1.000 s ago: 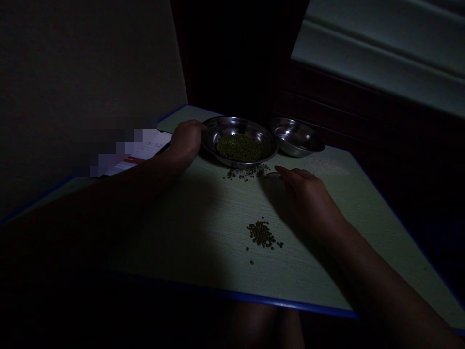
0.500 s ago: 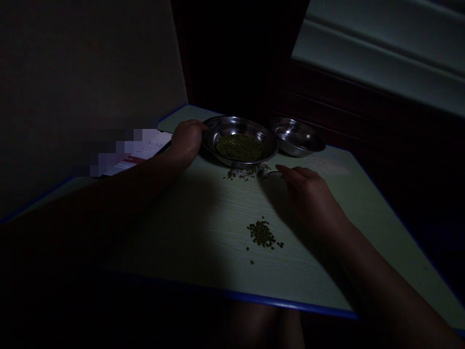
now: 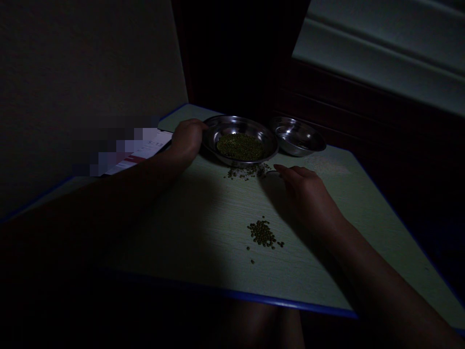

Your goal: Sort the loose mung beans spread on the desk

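Note:
My left hand (image 3: 187,138) is curled round the left rim of a steel bowl (image 3: 265,140) that holds green mung beans (image 3: 240,146). My right hand (image 3: 305,194) lies on the pale green table (image 3: 203,228), its fingers together and stretched toward a scatter of beans (image 3: 247,172) just in front of the bowl. Something small and pale (image 3: 271,174) lies at its fingertips; I cannot make out what it is or whether the fingers hold it. A second small heap of beans (image 3: 262,234) lies nearer to me, left of my right wrist.
An empty steel bowl (image 3: 298,135) stands to the right of the first one. A printed paper (image 3: 141,150) lies at the table's left back corner. The table has a blue edge (image 3: 254,298). The room is dark, with a wall at the left.
My right hand has crept a little toward the beans by the bowl. The left hand stays on the rim.

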Demonstrator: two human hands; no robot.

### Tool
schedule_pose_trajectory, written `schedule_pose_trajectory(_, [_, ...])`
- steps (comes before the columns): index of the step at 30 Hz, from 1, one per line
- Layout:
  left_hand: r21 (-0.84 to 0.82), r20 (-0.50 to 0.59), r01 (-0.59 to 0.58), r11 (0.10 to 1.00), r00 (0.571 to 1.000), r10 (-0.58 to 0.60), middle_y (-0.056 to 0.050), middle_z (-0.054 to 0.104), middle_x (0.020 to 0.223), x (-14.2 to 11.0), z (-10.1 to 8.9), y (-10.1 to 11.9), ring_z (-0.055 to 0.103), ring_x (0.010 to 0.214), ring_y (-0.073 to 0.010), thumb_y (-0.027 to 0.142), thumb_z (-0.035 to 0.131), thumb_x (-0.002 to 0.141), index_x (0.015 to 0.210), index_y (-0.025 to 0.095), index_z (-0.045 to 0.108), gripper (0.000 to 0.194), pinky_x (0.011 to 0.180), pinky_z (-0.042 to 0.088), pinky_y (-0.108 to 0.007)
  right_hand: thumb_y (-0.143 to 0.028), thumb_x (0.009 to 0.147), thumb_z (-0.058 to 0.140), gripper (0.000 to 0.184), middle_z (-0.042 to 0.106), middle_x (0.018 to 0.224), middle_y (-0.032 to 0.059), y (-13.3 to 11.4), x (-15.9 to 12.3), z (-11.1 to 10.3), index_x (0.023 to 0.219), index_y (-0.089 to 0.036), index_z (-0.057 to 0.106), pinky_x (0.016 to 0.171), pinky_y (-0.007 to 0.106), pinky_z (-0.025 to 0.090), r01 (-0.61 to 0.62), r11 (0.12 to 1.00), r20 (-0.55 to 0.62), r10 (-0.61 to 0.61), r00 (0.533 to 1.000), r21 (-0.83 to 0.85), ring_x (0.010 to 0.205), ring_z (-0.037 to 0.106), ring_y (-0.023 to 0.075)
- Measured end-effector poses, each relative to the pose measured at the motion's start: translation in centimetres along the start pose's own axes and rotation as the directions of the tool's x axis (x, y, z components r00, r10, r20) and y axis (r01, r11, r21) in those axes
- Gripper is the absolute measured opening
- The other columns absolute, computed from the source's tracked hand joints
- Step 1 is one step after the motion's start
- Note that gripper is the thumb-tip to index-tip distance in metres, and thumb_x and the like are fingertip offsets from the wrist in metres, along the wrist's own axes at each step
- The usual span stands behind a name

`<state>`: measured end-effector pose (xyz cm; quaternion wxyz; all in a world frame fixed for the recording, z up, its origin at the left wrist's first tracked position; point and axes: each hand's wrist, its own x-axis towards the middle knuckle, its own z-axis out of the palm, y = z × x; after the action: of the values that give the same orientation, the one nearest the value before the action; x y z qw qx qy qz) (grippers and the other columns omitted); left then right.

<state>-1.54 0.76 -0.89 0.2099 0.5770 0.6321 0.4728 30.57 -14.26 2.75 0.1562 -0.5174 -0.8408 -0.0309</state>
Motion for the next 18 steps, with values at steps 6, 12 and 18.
schedule_pose_trajectory(6, [0.054, 0.013, 0.008, 0.998, 1.000, -0.009, -0.021, 0.089, 0.149, -0.7, -0.2, 1.1, 0.076, 0.149, -0.0385, 0.016, 0.060, 0.097, 0.117, 0.012, 0.090, 0.036, 0.138, 0.055, -0.049, 0.009, 0.104, 0.053, 0.072, 0.096, 0.133, 0.0277, 0.1, 0.0, 0.2, 0.166, -0.007, 0.087, 0.112, 0.055, 0.073, 0.026, 1.000, -0.010, -0.026, 1.000, 0.001, 0.119, 0.093, 0.0414])
schedule_pose_trajectory(12, [0.007, -0.004, 0.065, 0.998, 0.998, -0.065, -0.021, 0.088, 0.156, -0.8, 0.1, 1.5, 0.076, 0.152, -0.0372, 0.014, 0.060, 0.103, 0.118, 0.012, 0.088, 0.031, 0.136, 0.055, -0.046, 0.009, 0.105, 0.056, 0.070, 0.096, 0.132, 0.0255, 0.3, 0.1, 0.3, 0.164, -0.010, 0.089, 0.112, 0.051, 0.071, 0.016, 1.000, -0.013, -0.015, 1.000, 0.025, 0.119, 0.093, 0.0398])
schedule_pose_trajectory(18, [0.041, 0.002, 0.009, 0.999, 1.000, -0.009, -0.023, 0.089, 0.150, -0.5, 0.2, 1.0, 0.078, 0.142, -0.0353, 0.011, 0.060, 0.103, 0.120, 0.008, 0.085, 0.031, 0.128, 0.058, -0.045, 0.007, 0.104, 0.056, 0.068, 0.096, 0.129, 0.0272, 0.6, -0.2, 0.4, 0.162, -0.007, 0.089, 0.108, 0.053, 0.071, 0.050, 0.996, -0.034, -0.048, 0.998, 0.070, 0.112, 0.092, 0.0394])
